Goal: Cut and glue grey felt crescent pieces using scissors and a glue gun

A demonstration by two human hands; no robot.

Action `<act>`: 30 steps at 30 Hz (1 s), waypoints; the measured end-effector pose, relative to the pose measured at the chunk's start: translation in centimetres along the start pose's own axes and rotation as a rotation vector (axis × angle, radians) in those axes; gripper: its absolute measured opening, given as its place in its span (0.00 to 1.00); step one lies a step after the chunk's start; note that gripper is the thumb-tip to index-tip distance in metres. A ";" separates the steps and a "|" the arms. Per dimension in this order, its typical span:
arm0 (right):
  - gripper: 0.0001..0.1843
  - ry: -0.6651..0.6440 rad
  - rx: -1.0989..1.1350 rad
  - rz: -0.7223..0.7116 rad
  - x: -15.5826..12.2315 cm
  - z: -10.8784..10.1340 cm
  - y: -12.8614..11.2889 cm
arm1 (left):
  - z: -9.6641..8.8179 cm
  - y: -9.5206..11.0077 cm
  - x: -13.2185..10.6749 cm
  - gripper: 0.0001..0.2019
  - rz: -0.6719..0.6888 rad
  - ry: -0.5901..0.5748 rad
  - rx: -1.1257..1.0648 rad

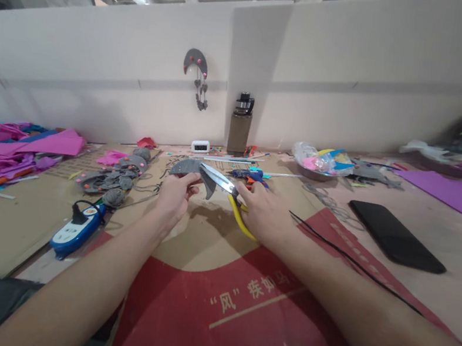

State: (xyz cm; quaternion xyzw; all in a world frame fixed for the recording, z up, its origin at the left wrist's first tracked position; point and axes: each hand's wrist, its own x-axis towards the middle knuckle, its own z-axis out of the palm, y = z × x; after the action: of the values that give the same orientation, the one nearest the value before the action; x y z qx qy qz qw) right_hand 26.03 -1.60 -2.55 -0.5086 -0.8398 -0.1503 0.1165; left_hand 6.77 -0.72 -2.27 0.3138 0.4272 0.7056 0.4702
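My left hand [176,194] pinches a grey crescent-shaped piece [187,166], felt-like in look, above the cardboard. In my right hand [264,210] is a pair of scissors [221,180] with yellow handles. Their blades point left and lie across the crescent near its right part; whether they are cutting into it I cannot tell. Just behind my right hand lies a blue glue gun [248,174]. A similar grey crescent [197,62] with pink dots and hanging strings is fixed to the white wall.
Red-and-tan cardboard [187,320] covers the table's middle. A power strip [76,232], grey yarn pieces [123,178] and pink-purple scraps [20,151] lie left. A phone [396,235], a black cable [354,260] and a bowl [318,173] are right. A dark bottle [239,130] stands behind.
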 end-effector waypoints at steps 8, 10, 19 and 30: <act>0.19 -0.029 -0.013 -0.020 -0.2 -0.3 -0.3 | 0.1 -0.1 0.0 0.12 -0.016 0.018 -0.019; 0.19 -0.038 -0.008 -0.022 -0.2 -0.2 -0.3 | 0.1 -0.1 0.0 0.11 -0.020 0.025 -0.022; 0.18 -0.028 -0.024 -0.020 -0.1 -0.1 -0.3 | -0.2 -0.3 0.1 0.11 0.029 0.006 0.064; 0.18 -0.039 -0.045 -0.042 -0.2 0.0 -0.7 | -0.2 -0.2 0.1 0.08 0.050 0.030 0.098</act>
State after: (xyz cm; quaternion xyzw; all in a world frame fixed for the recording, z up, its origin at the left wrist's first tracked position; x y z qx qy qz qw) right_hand 25.48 -2.11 -2.76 -0.4961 -0.8488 -0.1619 0.0855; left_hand 6.65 -0.60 -2.54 0.3363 0.4601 0.7001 0.4302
